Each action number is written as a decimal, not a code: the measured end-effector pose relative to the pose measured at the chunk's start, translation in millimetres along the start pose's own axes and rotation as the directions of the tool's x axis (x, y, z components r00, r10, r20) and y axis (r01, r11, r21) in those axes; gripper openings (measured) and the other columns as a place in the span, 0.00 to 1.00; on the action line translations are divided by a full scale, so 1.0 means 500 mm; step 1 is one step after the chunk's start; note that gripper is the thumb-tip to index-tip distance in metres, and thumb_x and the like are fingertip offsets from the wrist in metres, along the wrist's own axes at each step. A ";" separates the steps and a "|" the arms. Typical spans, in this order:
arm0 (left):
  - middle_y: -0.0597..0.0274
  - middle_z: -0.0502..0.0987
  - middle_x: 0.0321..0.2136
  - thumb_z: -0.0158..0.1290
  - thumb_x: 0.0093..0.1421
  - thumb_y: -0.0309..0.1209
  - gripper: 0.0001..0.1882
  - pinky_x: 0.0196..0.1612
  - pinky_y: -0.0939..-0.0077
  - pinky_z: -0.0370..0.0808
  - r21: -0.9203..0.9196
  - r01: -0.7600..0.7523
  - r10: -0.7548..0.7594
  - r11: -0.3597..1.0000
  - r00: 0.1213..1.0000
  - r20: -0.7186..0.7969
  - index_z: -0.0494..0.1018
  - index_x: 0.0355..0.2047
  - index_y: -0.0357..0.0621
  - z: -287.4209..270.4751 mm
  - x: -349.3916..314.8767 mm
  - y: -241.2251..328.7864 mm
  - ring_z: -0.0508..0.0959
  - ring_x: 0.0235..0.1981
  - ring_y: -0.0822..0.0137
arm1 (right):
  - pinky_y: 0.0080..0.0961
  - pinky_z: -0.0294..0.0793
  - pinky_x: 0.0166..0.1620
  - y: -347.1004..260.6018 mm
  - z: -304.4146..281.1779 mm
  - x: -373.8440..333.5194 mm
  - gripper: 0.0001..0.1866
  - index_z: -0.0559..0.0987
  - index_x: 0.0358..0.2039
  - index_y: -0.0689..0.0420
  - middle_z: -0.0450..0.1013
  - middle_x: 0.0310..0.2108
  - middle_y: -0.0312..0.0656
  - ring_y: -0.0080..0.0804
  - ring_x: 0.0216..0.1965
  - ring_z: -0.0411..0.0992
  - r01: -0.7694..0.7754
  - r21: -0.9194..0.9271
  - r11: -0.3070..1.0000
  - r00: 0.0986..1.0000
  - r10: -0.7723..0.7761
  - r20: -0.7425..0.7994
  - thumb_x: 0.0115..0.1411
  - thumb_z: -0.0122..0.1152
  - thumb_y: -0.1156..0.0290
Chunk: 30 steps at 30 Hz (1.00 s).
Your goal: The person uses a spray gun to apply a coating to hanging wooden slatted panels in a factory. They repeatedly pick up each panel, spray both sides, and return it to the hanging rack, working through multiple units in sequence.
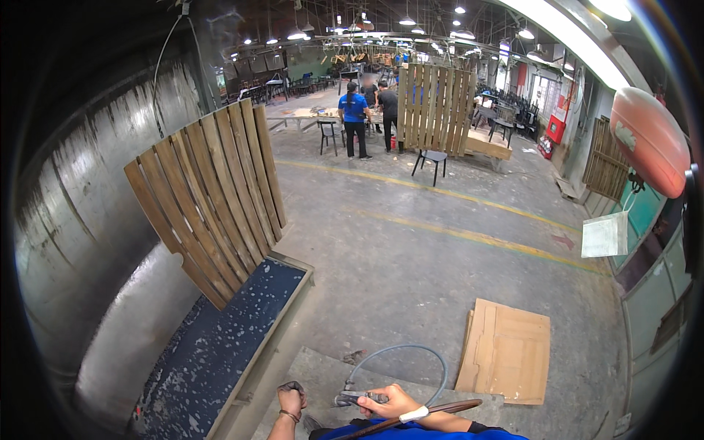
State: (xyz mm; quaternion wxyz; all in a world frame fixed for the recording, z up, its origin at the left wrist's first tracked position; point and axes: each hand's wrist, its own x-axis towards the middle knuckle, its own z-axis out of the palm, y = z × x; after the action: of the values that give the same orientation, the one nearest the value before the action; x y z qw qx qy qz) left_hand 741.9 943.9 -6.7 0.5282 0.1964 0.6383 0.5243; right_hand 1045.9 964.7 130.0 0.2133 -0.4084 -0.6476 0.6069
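Observation:
My right hand (397, 402), low in the middle, grips a spray gun (353, 398). From the gun a thin grey hose (411, 347) loops forward and back over my forearm. A brown hose or rod (453, 406) with a white wrap lies across that forearm. To its left my left hand (291, 399) is closed in a fist, its fingers dark, a band on the wrist; whatever it may hold is hidden. Ahead on the left stands a slatted wooden panel (209, 198), tilted, with a cable above it. Neither hand touches the panel.
Below the panel lies a trough (242, 337) with a dark blue, white-flecked surface, beside a wet metal wall (66, 191). Flattened cardboard (510, 348) lies right. Farther off are another slatted panel (436, 110), a black stool (430, 158) and several people (353, 110). An orange-red rounded object (649, 139) hangs upper right.

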 end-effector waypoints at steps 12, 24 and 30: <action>0.61 0.59 0.09 0.32 0.49 0.11 0.15 0.11 0.73 0.48 -0.069 0.022 -0.023 0.997 1.000 -0.016 0.65 0.14 0.37 0.015 0.007 0.000 0.58 0.07 0.72 | 0.23 0.78 0.40 0.005 -0.014 0.002 0.21 0.87 0.35 0.57 0.82 0.24 0.34 0.22 0.29 0.79 -0.018 -0.020 1.000 1.000 0.018 -0.004 0.70 0.59 0.51; 0.61 0.59 0.09 0.32 0.48 0.12 0.14 0.11 0.72 0.49 -0.037 -0.003 0.004 0.999 0.999 0.036 0.65 0.14 0.37 0.042 0.019 -0.003 0.57 0.07 0.71 | 0.23 0.78 0.39 0.012 -0.042 0.009 0.21 0.87 0.31 0.56 0.81 0.24 0.34 0.22 0.29 0.79 -0.012 -0.013 1.000 1.000 0.012 -0.002 0.70 0.59 0.52; 0.60 0.61 0.09 0.33 0.47 0.13 0.14 0.11 0.71 0.50 -0.035 0.007 -0.006 0.999 1.000 0.020 0.67 0.14 0.37 0.055 0.032 0.002 0.59 0.07 0.70 | 0.23 0.79 0.39 0.019 -0.057 0.024 0.24 0.87 0.33 0.59 0.82 0.24 0.36 0.23 0.30 0.81 0.009 -0.004 1.000 1.000 -0.009 -0.005 0.68 0.61 0.48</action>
State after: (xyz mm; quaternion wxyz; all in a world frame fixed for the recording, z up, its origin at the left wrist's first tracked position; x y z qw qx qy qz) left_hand 759.9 969.5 -10.5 0.5399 0.1903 0.6243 0.5316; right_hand 1063.5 990.9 122.9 0.2168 -0.4074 -0.6502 0.6035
